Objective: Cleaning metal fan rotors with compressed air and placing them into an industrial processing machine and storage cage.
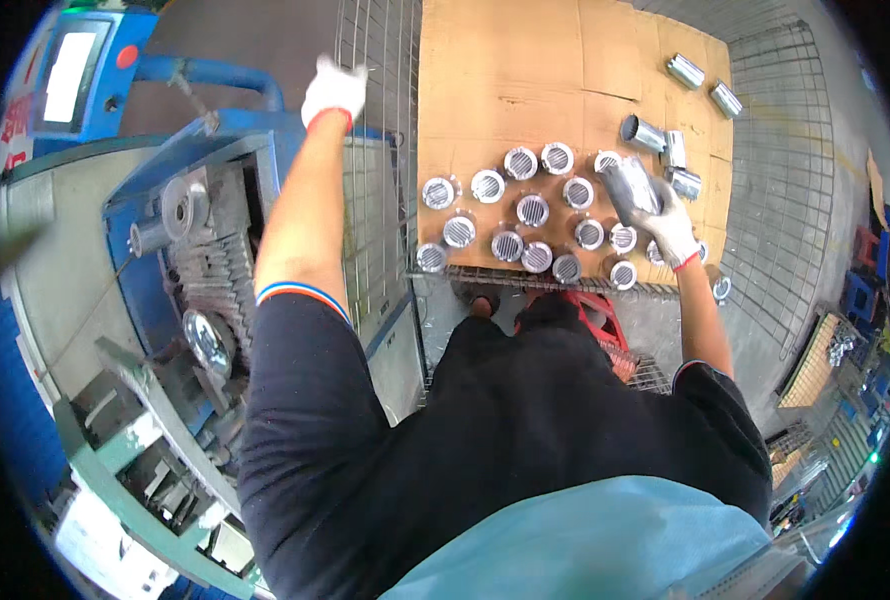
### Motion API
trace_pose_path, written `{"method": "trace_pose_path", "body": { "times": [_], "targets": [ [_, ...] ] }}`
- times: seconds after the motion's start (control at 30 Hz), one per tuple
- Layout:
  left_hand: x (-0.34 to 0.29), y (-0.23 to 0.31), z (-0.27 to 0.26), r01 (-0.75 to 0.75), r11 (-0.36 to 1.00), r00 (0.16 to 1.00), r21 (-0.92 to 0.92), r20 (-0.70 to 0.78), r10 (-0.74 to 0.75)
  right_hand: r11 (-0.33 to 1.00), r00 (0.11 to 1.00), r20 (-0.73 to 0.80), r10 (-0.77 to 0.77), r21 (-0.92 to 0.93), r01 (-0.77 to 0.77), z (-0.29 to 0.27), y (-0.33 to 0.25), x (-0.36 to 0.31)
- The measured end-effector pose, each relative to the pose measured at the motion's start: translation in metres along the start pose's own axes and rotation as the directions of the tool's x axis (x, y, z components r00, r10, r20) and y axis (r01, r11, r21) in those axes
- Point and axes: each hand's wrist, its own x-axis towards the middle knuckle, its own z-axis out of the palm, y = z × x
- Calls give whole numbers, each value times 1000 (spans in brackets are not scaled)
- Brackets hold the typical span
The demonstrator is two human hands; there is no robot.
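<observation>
My right hand (671, 225), in a white glove with a red cuff, grips a shiny metal tube (629, 186) tilted over the cardboard. Beneath and beside it, several short metal cylinders with slotted round ends (532, 210) stand upright in loose rows. Further up on the right, a few metal tubes (643, 133) lie on their sides. My left hand (334, 92), gloved the same way, is stretched far forward by the wire side of the cage. Its fingers look curled; whatever they may hold is hidden.
A cardboard sheet (505, 100) lines the wire cage (765, 190) before me. At left stands a blue machine with a control box (83, 75) and metal tooling (210, 240). A red stool (597, 318) is under the cage's near edge. Racks with parts (810, 365) stand at far right.
</observation>
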Motion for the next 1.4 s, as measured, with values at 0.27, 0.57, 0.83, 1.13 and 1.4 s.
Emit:
{"method": "trace_pose_path", "body": {
  "times": [0.27,0.57,0.83,1.13,1.4],
  "targets": [
    [150,53,-3,-130,989,990,73,-43,133,801,946,126,-300,-505,321,87,-164,263],
    [182,81,-9,2,987,995,161,-94,13,869,939,11,-343,-376,322,265,-225,534],
    [186,79,-4,17,985,992,170,-123,4,800,901,-134,-412,-526,287,370,-218,617],
    [189,78,-2,40,988,994,150,-106,-25,939,961,-155,-230,-293,178,395,-196,663],
    [190,78,4,-58,997,990,49,-123,64,793,795,-193,-575,-371,483,317,-89,601]
  ]
}}
